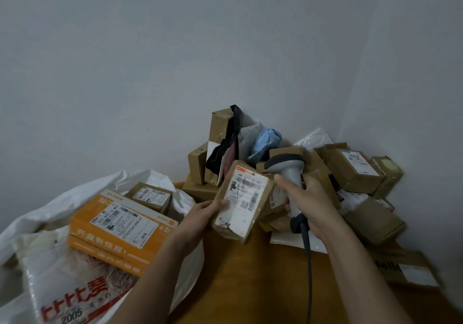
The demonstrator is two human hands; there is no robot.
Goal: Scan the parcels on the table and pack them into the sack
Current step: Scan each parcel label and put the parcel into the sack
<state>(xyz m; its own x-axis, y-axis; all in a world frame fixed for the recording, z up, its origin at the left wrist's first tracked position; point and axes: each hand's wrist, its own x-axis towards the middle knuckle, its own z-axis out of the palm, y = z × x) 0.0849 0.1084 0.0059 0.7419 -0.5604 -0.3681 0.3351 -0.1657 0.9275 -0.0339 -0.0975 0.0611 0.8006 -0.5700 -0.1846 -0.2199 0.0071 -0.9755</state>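
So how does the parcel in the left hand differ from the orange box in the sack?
The parcel is plain brown cardboard, the orange box bright orange with print. The parcel is smaller. The parcel is held up tilted by the left hand, while the orange box lies in the sack. Both carry a white label.

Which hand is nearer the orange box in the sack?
Left. The left hand, gripping a brown parcel, sits just right of the orange box; the right hand, holding the scanner, is farther right.
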